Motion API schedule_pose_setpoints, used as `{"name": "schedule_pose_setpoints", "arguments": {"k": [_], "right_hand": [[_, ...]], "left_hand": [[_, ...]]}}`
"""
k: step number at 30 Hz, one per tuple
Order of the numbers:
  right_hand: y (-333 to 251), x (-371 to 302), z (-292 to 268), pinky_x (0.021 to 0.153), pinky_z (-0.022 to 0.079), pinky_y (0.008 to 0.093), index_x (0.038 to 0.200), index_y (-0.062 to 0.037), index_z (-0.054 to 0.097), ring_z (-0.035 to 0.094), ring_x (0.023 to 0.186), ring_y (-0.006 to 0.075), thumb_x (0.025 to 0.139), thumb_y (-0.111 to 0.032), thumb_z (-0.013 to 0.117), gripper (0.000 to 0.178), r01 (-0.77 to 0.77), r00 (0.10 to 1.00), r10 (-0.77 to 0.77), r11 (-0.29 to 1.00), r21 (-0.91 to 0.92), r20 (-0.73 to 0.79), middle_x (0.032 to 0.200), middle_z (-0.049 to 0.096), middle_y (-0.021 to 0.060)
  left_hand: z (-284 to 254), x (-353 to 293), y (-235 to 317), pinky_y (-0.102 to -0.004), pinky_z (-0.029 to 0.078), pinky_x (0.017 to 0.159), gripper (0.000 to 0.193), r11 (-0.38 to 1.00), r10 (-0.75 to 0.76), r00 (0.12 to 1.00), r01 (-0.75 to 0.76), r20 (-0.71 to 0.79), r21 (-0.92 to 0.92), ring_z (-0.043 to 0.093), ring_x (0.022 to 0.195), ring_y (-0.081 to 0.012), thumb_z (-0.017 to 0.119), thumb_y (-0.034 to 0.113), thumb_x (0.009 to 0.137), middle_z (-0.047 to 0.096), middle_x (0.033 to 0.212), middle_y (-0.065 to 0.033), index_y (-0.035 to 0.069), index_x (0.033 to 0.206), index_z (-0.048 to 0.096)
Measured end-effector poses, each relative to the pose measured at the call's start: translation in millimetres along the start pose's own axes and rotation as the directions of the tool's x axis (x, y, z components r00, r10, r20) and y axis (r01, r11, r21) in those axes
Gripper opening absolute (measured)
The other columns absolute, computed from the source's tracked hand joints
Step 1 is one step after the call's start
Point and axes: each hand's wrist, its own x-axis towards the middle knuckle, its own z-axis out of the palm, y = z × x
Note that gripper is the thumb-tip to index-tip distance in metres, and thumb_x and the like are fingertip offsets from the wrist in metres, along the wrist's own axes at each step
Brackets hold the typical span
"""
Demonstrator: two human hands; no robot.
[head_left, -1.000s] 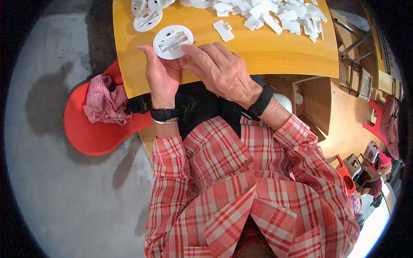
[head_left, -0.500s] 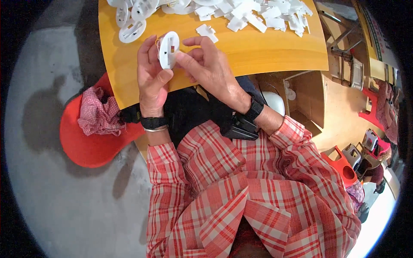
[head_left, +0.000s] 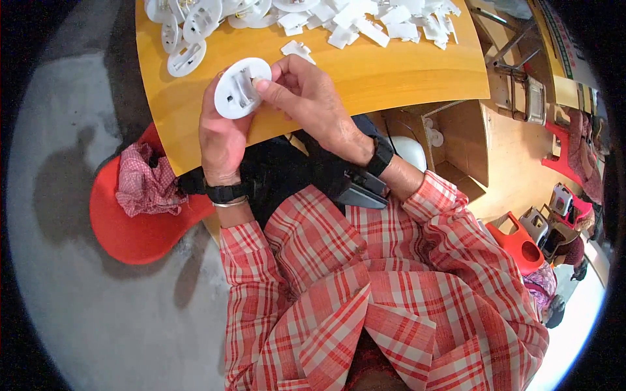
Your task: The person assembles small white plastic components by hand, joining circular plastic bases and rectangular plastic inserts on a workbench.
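Above the table's near edge I hold a round white plastic housing [head_left: 227, 86], its recessed face with a slot and a small dark spot turned up toward me. My left hand [head_left: 222, 143] supports it from behind and below, and the disc hides most of those fingers. At the disc's right side is my right hand [head_left: 316, 104], its thumb tip on the recess and its fingers curled by the rim. Whether a small part sits under that thumb is hidden. Beyond lie several similar round white housings [head_left: 187, 58], one close to the disc.
Flat white plastic pieces [head_left: 372, 29] are heaped along the far side of the yellow table [head_left: 404, 78]. One white piece [head_left: 297, 50] lies apart. Below right stands an open cardboard box [head_left: 463, 143]. A red stool [head_left: 124, 228] with a checked cloth [head_left: 147, 182] is at left.
The housing has swung from nearly edge-on to facing me more fully, and both hands have shifted slightly left. My right thumb has stayed at its recess.
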Motion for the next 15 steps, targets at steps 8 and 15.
{"name": "schedule_pose_setpoints", "arguments": {"k": [8, 15], "right_hand": [[-20.1, 4.5, -14.0, 0.055, 0.047, 0.0263, 0.085, 0.0019, 0.055, 0.056, 0.061, 0.0112, 0.081, -0.023, 0.067, 0.028, 0.147, 0.988, -0.119, 0.925, -0.35, 0.1, 0.067, 0.058, 0.0077], [-29.1, 20.2, -33.7, 0.055, 0.048, 0.0269, 0.085, 0.0023, 0.058, 0.058, 0.06, 0.0127, 0.081, -0.021, 0.067, 0.026, 0.23, 0.956, -0.131, 0.892, -0.39, 0.263, 0.067, 0.061, 0.0104]], "left_hand": [[-3.4, -0.1, 1.9, -0.0429, 0.04, 0.096, 0.071, 0.997, 0.011, 0.998, -0.006, -0.068, 0.078, 0.045, 0.117, -0.0268, 0.057, 0.045, 0.084, 0.043, 0.129, -0.014, 0.001, 0.133, 0.03], [-1.1, 2.6, 7.8, -0.0416, 0.054, 0.074, 0.058, 0.995, -0.1, 0.994, 0.099, 0.041, 0.02, 0.056, 0.104, -0.0286, 0.052, 0.041, 0.088, 0.046, 0.126, -0.0163, 0.001, 0.126, 0.035]]}}
